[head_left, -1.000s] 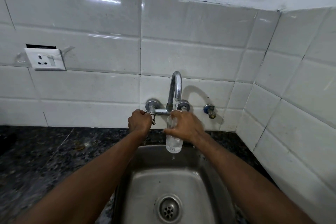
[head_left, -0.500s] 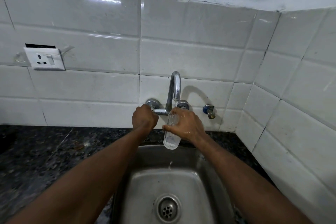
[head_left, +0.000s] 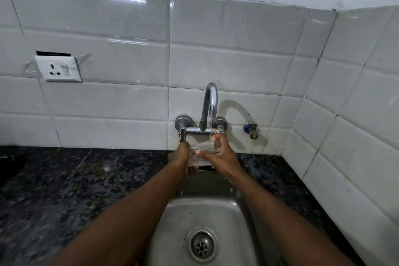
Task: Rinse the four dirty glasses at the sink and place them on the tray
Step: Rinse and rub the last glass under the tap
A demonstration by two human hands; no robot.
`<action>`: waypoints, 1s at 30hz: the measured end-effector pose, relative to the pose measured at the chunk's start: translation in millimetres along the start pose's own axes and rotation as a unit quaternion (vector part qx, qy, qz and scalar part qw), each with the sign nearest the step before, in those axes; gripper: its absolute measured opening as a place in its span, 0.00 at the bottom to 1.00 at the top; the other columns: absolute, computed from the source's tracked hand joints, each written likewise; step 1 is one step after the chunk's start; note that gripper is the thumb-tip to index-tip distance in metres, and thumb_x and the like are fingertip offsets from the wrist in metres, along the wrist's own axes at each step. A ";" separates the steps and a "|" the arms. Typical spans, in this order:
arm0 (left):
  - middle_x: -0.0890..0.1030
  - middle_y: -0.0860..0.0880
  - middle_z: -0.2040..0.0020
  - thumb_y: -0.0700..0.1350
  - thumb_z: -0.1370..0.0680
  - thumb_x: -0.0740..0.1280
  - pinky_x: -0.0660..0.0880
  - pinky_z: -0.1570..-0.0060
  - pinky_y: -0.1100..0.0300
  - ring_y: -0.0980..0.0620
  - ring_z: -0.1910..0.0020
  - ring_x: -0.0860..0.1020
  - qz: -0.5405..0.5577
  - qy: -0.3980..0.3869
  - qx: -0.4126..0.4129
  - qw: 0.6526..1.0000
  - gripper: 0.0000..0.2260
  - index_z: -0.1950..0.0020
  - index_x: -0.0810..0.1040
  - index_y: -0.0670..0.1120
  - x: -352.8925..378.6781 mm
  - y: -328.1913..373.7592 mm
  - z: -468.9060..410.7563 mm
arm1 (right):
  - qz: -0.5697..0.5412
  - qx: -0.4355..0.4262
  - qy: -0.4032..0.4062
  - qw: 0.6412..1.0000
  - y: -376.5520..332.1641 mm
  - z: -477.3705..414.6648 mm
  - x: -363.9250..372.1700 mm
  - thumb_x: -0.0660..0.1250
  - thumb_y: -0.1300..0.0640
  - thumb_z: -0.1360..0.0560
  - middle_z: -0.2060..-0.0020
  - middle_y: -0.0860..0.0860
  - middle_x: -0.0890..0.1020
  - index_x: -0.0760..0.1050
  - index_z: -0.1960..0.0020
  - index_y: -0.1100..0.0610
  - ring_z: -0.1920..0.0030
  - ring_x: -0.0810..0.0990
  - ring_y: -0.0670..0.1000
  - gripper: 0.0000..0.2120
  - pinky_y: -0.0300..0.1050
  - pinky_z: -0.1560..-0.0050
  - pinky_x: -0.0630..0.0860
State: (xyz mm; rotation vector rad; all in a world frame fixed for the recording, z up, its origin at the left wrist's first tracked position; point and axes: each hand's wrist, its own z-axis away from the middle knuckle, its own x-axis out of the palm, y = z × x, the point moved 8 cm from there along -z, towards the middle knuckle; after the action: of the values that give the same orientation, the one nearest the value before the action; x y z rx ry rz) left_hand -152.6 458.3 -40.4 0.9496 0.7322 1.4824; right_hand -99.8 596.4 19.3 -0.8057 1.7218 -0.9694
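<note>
Both hands are up at the far edge of the sink (head_left: 235, 207), right under the tap (head_left: 210, 101). The glass (head_left: 205, 149) is clear, tipped over on its side and lying roughly left to right between the two hands, just below the spout. Water (head_left: 210, 128) runs thin from the spout onto it.

The right hand (head_left: 224, 157) grips the right part of the glass, thumb across the near side and fingers wrapped round the far side. It is wet, with drips off the wrist. The left hand (head_left: 181, 158) is on the left end of the glass with its fingers curled under. The back of the hand hides the exact hold.

The drain (head_left: 201, 246) is near, at the sink bottom. A dark speckled counter (head_left: 64, 190) lies on both sides. The wall behind is white tile, with a socket (head_left: 58, 68) far left and a small valve (head_left: 250, 129) right of the tap. No tray or other glasses are in view.
</note>
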 end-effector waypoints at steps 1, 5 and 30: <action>0.83 0.38 0.53 0.52 0.22 0.64 0.73 0.77 0.61 0.45 0.65 0.81 -0.039 0.028 0.029 0.998 0.16 0.48 0.79 0.39 -5.3 7.5 -2.2 | -0.017 0.029 -0.026 0.999 7.5 2.0 2.3 0.77 0.45 0.33 0.46 0.47 0.76 0.64 0.40 0.45 0.48 0.78 0.49 0.28 0.48 0.53 0.80; 0.84 0.42 0.54 0.58 0.26 0.65 0.77 0.60 0.56 0.44 0.57 0.81 -0.274 0.100 0.193 0.937 0.19 0.57 0.81 0.42 -7.2 47.2 1.8 | -0.001 0.091 -0.100 0.991 34.2 6.2 13.0 0.78 0.46 0.34 0.42 0.50 0.77 0.69 0.37 0.48 0.46 0.80 0.51 0.31 0.48 0.56 0.82; 0.83 0.42 0.62 0.47 0.21 0.64 0.75 0.68 0.57 0.47 0.69 0.78 -0.132 0.060 0.166 0.975 0.12 0.55 0.81 0.40 -31.4 48.2 -14.9 | 0.031 0.061 -0.039 0.997 35.2 12.4 52.1 0.83 0.56 0.41 0.50 0.47 0.80 0.72 0.37 0.54 0.50 0.79 0.45 0.36 0.27 0.58 0.72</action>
State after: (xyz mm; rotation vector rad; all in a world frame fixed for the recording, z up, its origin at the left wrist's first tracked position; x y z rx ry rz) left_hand -188.8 421.9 -10.4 0.9724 1.1751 1.2097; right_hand -107.4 565.4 -36.3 -0.6976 1.5949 -0.9795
